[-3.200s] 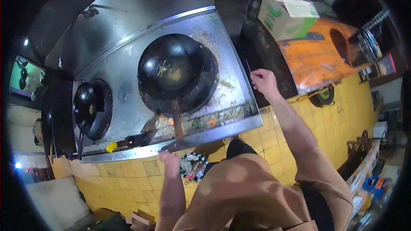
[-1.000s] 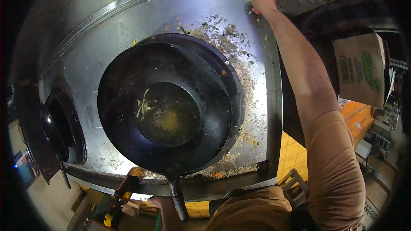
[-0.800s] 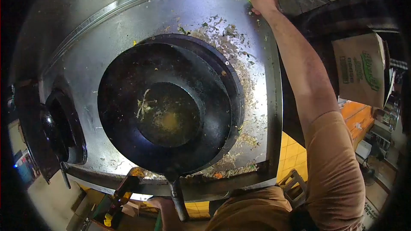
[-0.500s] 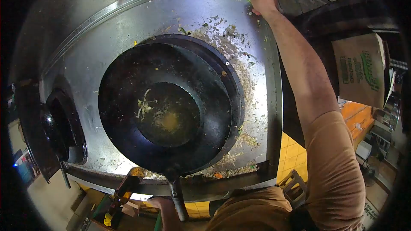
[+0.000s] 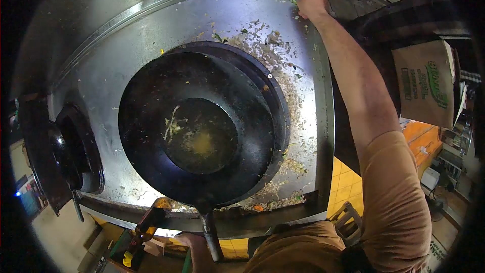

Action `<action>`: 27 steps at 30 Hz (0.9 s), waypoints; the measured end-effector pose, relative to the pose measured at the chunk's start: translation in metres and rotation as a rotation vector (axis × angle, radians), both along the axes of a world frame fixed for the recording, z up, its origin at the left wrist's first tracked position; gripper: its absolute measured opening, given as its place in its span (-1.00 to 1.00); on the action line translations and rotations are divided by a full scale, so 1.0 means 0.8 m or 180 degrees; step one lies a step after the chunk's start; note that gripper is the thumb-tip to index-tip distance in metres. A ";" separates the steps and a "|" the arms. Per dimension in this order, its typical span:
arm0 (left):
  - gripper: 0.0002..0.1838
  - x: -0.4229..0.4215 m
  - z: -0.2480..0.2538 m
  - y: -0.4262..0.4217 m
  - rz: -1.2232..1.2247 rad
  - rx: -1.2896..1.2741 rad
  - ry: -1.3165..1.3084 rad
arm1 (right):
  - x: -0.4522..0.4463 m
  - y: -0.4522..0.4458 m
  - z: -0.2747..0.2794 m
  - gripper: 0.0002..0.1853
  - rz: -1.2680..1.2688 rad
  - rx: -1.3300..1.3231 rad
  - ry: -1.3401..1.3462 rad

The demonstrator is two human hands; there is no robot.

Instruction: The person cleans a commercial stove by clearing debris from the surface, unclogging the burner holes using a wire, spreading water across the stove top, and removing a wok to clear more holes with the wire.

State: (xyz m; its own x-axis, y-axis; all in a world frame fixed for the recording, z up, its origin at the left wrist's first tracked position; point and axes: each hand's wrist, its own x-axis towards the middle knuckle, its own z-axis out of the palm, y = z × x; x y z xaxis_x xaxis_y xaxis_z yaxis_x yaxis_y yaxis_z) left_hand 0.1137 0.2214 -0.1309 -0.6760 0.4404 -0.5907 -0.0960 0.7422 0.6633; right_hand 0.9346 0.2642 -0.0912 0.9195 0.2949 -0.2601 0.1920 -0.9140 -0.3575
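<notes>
A black wok (image 5: 151, 121) with a shallow pool of liquid and some pale vegetable strands (image 5: 173, 125) rests on the burner of the steel stove top (image 5: 166, 25). Its handle (image 5: 209, 237) points toward my body. My right arm stretches along the stove's right side. At the far right corner my right hand (image 5: 312, 4) is closed in a fist, and what it grips is hidden. Low in the view, just left of the wok handle, part of my left hand (image 5: 194, 246) shows. Its fingers cannot be made out.
A second dark wok (image 5: 68, 151) sits at the left. Food scraps (image 5: 273, 45) litter the steel around the burner. A brown bottle (image 5: 146, 225) with a yellow cap stands at the front edge. On the right are a cardboard box (image 5: 424, 83) and an orange surface (image 5: 422, 141).
The view has shifted very slightly. Both hands, the wok and its contents look the same as before.
</notes>
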 end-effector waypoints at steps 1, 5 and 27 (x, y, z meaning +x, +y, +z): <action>-0.38 0.000 0.001 0.000 0.0015 -0.0006 -0.0016 | 0.013 0.000 -0.015 -0.83 0.0004 0.0011 0.0000; -0.38 -0.005 0.004 -0.006 0.0052 0.0009 -0.0008 | 0.001 0.007 -0.004 -0.84 0.0966 -0.0662 -0.1362; -0.37 -0.027 0.016 -0.032 0.0344 0.0019 -0.0081 | 0.028 0.011 0.028 -0.81 0.0660 -0.0047 -0.0054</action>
State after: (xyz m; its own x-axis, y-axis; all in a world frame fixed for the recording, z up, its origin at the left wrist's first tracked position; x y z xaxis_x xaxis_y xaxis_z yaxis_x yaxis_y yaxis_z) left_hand 0.0923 0.1961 -0.1180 -0.7045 0.3694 -0.6059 -0.1922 0.7226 0.6640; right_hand 0.9573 0.2729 -0.0685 0.8437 0.4746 -0.2509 0.3824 -0.8594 -0.3394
